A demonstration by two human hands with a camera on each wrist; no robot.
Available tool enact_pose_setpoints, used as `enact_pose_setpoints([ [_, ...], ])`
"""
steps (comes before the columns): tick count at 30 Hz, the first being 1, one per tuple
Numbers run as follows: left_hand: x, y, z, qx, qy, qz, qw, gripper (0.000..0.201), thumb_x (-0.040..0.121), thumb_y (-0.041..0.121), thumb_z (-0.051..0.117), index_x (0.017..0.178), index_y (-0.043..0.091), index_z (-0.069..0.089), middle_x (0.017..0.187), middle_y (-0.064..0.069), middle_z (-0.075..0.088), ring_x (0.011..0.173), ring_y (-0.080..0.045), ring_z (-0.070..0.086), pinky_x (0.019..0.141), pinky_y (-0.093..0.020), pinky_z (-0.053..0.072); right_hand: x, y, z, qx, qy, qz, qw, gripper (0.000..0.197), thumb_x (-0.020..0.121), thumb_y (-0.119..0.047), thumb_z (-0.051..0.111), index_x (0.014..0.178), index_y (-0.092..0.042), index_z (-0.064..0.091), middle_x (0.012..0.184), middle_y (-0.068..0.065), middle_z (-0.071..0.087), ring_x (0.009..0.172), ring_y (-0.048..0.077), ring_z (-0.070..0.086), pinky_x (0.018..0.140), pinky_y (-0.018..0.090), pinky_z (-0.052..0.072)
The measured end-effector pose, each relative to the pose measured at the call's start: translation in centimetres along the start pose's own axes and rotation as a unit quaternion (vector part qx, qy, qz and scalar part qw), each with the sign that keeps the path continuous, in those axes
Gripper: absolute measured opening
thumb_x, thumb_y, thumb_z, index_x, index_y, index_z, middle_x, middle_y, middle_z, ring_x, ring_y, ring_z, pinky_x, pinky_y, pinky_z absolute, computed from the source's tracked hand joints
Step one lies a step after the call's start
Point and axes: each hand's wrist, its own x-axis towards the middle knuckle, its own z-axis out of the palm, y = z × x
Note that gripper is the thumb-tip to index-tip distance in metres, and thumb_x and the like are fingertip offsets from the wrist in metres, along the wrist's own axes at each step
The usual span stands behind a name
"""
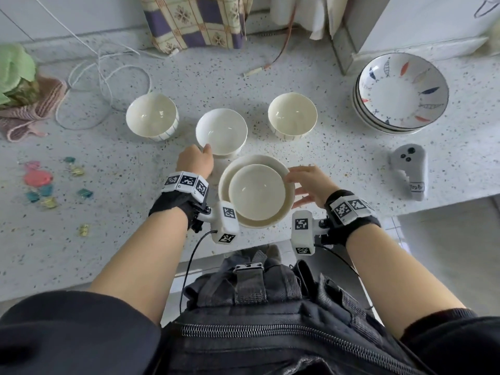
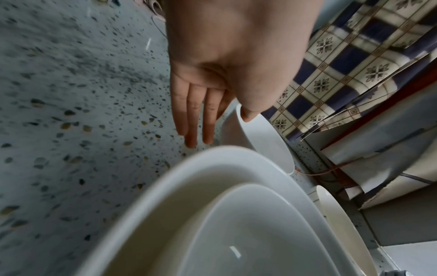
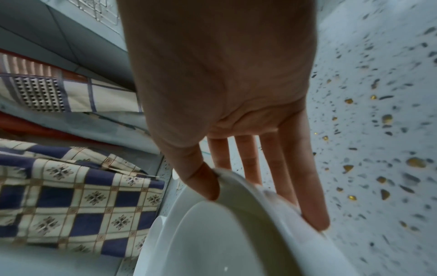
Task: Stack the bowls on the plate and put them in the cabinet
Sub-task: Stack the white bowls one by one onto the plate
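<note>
A white plate [image 1: 224, 175] sits near the counter's front edge with a cream bowl [image 1: 257, 192] standing in it. My right hand [image 1: 293, 190] pinches the plate's right rim [image 3: 238, 184], thumb on top and fingers beneath. Just behind the plate stands a white bowl [image 1: 221, 131]. My left hand [image 1: 205, 151] pinches its near-left rim [image 2: 238, 121], the thumb hooked inside and the fingers [image 2: 191, 115] straight down outside. Two more cream bowls stand apart, one at the left [image 1: 151, 116] and one at the right [image 1: 292, 115].
A stack of fish-patterned bowls [image 1: 403, 93] stands at the right, with a grey controller [image 1: 410, 169] in front of it. White cords [image 1: 108, 85], a pink cloth [image 1: 32, 109] and binder clips [image 1: 46, 182] lie at the left. A checked cloth [image 1: 197, 20] hangs at the back.
</note>
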Motion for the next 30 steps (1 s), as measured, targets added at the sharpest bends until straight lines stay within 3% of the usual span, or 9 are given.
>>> enact_pose_setpoints([
  [4,0.5,1.5,-0.4,-0.091,-0.028,-0.015,0.995,0.035,0.092,0.02,0.037,0.106,-0.007,0.056,0.073,-0.018,0.069,0.053,-0.028,0.065,0.069,-0.048,0.061,0.1,0.0,0.1,0.01,0.011,-0.002,1.0,0.014,0.086,-0.006,0.057,0.088,-0.017,0.065,0.087,0.006,0.068,0.071,0.022,0.068,0.052,0.034,0.06],
  [7,0.7,1.9,-0.6,-0.097,-0.039,-0.03,0.994,0.034,0.092,0.009,0.037,0.118,-0.009,0.051,0.059,-0.013,0.063,0.038,-0.018,0.059,0.059,-0.04,0.06,0.3,0.2,0.2,0.019,0.02,-0.002,1.0,0.013,0.085,-0.007,0.058,0.09,-0.016,0.066,0.087,0.007,0.068,0.071,0.022,0.068,0.051,0.033,0.06],
  [11,0.7,2.5,-0.9,-0.113,-0.032,-0.047,0.992,0.04,0.089,0.001,0.037,0.126,-0.008,0.046,0.074,-0.024,0.065,0.061,-0.037,0.067,0.071,-0.052,0.06,0.2,0.3,0.1,0.019,0.015,-0.006,1.0,0.013,0.086,-0.009,0.059,0.095,-0.014,0.066,0.087,0.006,0.068,0.072,0.022,0.068,0.054,0.036,0.061],
  [13,0.6,2.8,-1.1,-0.116,-0.024,-0.047,0.992,0.039,0.089,0.0,0.038,0.127,-0.007,0.046,0.077,-0.023,0.064,0.067,-0.039,0.069,0.072,-0.051,0.061,0.2,0.3,0.0,0.012,0.005,-0.012,1.0,0.011,0.087,-0.012,0.059,0.093,-0.016,0.067,0.088,0.006,0.068,0.074,0.021,0.068,0.054,0.035,0.06],
  [16,0.0,3.4,-1.7,-0.096,0.007,-0.016,0.995,0.037,0.089,0.002,0.037,0.124,-0.005,0.049,0.063,-0.014,0.063,0.054,-0.03,0.067,0.069,-0.046,0.062,0.2,0.2,-0.2,0.006,-0.002,-0.019,1.0,0.018,0.088,-0.016,0.058,0.104,-0.013,0.067,0.089,0.004,0.068,0.074,0.021,0.068,0.052,0.033,0.059],
  [18,-0.8,3.9,-2.3,-0.075,0.019,0.036,0.996,0.033,0.088,0.004,0.037,0.118,-0.004,0.05,0.057,-0.01,0.061,0.059,-0.035,0.07,0.071,-0.046,0.062,0.2,0.3,-0.2,0.004,-0.009,-0.026,1.0,0.016,0.089,-0.017,0.058,0.102,-0.014,0.066,0.088,0.005,0.068,0.073,0.02,0.068,0.05,0.031,0.058],
  [23,-4.2,4.5,-3.3,-0.08,-0.008,0.136,0.988,0.016,0.087,0.003,0.038,0.096,0.001,0.051,0.064,-0.018,0.066,0.054,-0.035,0.067,0.066,-0.041,0.062,0.3,0.7,-0.2,-0.001,-0.012,-0.041,0.999,0.019,0.088,-0.02,0.059,0.104,-0.012,0.067,0.101,0.011,0.068,0.084,0.027,0.069,0.057,0.036,0.06],
  [26,-6.8,4.5,-3.5,-0.086,-0.038,0.146,0.985,0.015,0.088,0.001,0.041,0.092,0.0,0.055,0.071,-0.021,0.068,0.051,-0.028,0.067,0.053,-0.032,0.061,0.4,0.9,-0.2,-0.013,-0.009,-0.049,0.999,0.026,0.088,-0.023,0.06,0.111,-0.01,0.065,0.109,0.013,0.068,0.095,0.031,0.068,0.067,0.045,0.061],
  [30,-8.9,3.8,-2.9,-0.062,-0.054,0.138,0.987,0.02,0.085,-0.003,0.041,0.093,-0.005,0.059,0.066,-0.018,0.065,0.05,-0.025,0.068,0.052,-0.039,0.061,0.1,1.2,-0.1,-0.018,-0.014,-0.07,0.997,0.03,0.089,-0.029,0.06,0.104,-0.005,0.067,0.099,0.012,0.071,0.095,0.031,0.069,0.068,0.044,0.061],
])
